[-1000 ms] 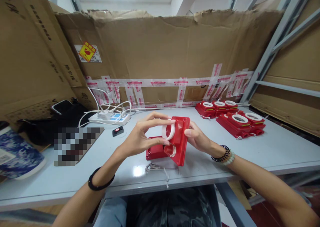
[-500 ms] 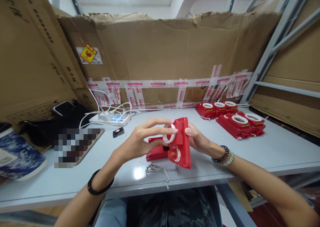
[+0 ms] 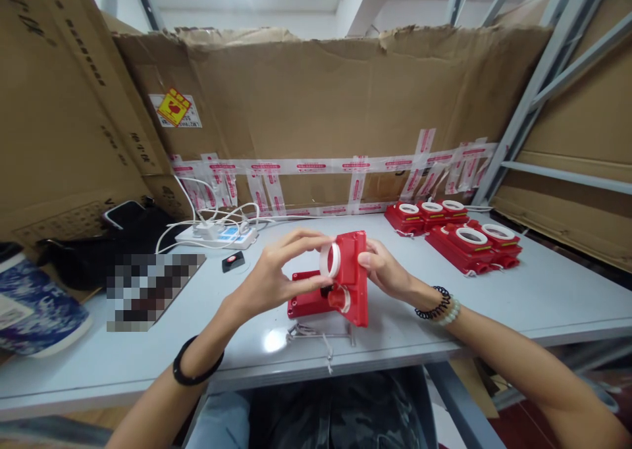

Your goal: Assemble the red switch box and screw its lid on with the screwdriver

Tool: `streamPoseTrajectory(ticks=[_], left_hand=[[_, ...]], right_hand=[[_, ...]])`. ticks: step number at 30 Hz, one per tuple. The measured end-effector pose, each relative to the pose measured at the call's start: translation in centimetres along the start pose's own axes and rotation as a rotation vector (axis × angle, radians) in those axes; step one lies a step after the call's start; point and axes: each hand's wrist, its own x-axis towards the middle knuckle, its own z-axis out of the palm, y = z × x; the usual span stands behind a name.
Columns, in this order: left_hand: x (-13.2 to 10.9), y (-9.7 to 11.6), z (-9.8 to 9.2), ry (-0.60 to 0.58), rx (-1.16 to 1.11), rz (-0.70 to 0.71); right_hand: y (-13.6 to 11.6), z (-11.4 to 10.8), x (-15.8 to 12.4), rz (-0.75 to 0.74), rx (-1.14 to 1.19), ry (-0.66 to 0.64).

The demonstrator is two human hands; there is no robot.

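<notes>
My right hand (image 3: 388,268) grips the right edge of a red housing cover (image 3: 356,258), held tilted up above the table. A white ring (image 3: 334,261) stands out from the cover's left-facing side, and my left hand (image 3: 279,268) pinches it between thumb and fingers. Below the ring a red knob (image 3: 339,297) with a pale collar sticks out. Behind and left of the cover lies a red housing base (image 3: 309,296) on the table, partly hidden. A bent metal rod with white string (image 3: 316,334) rests near the front edge.
Several assembled red boxes with white rings (image 3: 464,246) stand at the back right. On the left are a power strip (image 3: 222,236) with white cables, a small black object (image 3: 233,261), a tablet-like slab (image 3: 172,291) and a blue-white cup (image 3: 37,307). Cardboard (image 3: 306,106) walls the back.
The cover has shifted slightly left and turned a little. My left fingers, which reached across the ring's front, now sit around its rim.
</notes>
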Motion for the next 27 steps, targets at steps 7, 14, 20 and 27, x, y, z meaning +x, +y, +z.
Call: streamPoseTrajectory(ticks=[7,14,20,27], left_hand=[[-0.49,0.21,-0.1,-0.105,0.161,0.163],[0.01,-0.29,0.24,0.029,-0.014,-0.116],[-0.41,0.05,-0.1,-0.048,0.1,0.066],[-0.71,-0.06,0.11,-0.058,0.164,0.127]], right_hand=[[-0.33,0.14,0.11,0.274,0.192,0.054],[-0.63,0.16,0.09,0.074,0.029,0.028],[-0.81,0.4,-0.24,0.203,0.04,-0.024],[-0.8,0.27,-0.01,0.22,0.061,0.001]])
